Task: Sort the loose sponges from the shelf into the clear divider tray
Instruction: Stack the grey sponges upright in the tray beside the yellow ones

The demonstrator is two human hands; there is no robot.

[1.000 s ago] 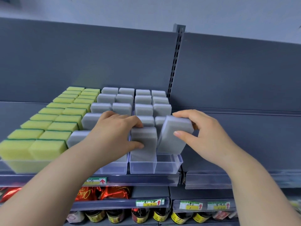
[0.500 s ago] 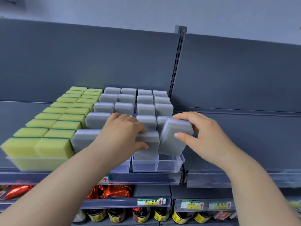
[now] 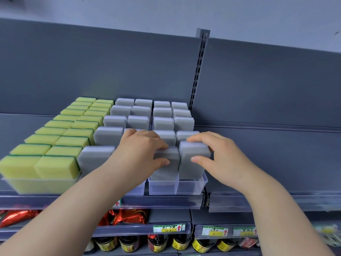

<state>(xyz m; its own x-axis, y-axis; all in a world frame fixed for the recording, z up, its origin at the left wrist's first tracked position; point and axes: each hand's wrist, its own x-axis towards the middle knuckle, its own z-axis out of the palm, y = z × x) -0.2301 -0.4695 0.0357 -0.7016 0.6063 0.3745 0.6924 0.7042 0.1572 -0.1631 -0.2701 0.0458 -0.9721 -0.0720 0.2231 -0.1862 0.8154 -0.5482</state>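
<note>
hands work at the front of the clear tray (image 3: 191, 187) on the shelf: left hand (image 3: 140, 154) pinches one grey sponge (image 3: 167, 165), right hand (image 3: 219, 159) clamps the tilted grey sponge (image 3: 192, 159) beside it, both partly in front slots.

The tray (image 3: 190, 187) is clear plastic with a faint blue tinge. In it, the grey sponges (image 3: 163, 123) are a plain pale grey with no pattern. Left of the tray, the yellow sponges (image 3: 55, 167) are lime-yellow, each with a thin dark green strip along one edge. Behind the tray, the panel (image 3: 92, 71) is flat slate blue-grey, and the wall (image 3: 166, 12) above it is pale grey-white. Below the tray, the packets (image 3: 129, 216) are shiny red, the jars (image 3: 129, 244) are dark with yellow labels, and the tags (image 3: 168, 228) are white, green and yellow with red arrows.
</note>
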